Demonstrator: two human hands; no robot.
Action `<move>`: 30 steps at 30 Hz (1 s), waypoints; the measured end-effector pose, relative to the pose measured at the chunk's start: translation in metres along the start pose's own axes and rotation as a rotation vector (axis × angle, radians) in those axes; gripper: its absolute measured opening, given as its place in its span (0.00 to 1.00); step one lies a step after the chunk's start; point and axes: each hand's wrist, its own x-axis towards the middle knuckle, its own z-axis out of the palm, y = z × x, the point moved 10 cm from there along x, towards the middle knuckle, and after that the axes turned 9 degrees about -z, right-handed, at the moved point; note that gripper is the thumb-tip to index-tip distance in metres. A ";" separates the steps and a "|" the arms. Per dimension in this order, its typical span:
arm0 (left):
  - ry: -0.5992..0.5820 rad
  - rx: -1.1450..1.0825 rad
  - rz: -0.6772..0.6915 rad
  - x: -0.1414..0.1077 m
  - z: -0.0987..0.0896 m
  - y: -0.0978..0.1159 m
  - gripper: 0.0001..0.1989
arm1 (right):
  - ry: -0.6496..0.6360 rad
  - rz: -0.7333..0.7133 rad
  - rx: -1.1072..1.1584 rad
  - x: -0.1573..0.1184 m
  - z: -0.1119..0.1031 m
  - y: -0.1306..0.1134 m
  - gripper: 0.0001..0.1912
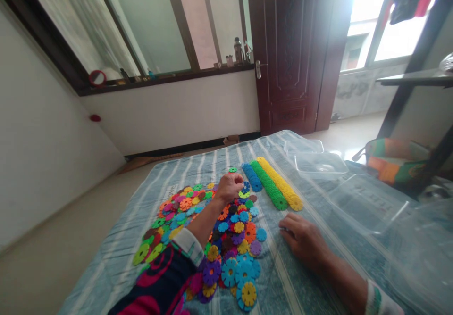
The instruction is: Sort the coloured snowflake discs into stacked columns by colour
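Hovering over the pile (221,237) toward the far edge of the bed (116,253), the left hand (229,186) bunches its fingers by a blue disc (247,187), hold unclear; its sleeve (155,277) could scatter the pile; the right hand (306,240), loosely spread, might knock the yellow row (279,183) askew.

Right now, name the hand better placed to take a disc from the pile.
Probably the left hand: it reaches over the pile, fingertips beside a blue disc. The right hand is apart from it, nearer the yellow row.
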 end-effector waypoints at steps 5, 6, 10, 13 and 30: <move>-0.021 0.043 0.070 0.008 0.029 0.029 0.08 | 0.008 0.008 -0.007 0.001 -0.001 0.000 0.09; -0.022 0.058 0.077 0.009 0.032 0.032 0.09 | 0.004 0.010 -0.006 0.001 0.000 0.000 0.09; -0.023 0.127 0.085 0.012 0.040 0.037 0.10 | -0.009 0.020 -0.007 0.001 0.000 0.000 0.08; -0.016 0.179 0.084 0.013 0.042 0.039 0.10 | -0.007 0.017 -0.016 0.001 0.000 0.000 0.09; -0.018 0.427 -0.122 -0.006 0.054 0.024 0.12 | 0.009 -0.004 -0.018 0.001 -0.002 -0.001 0.10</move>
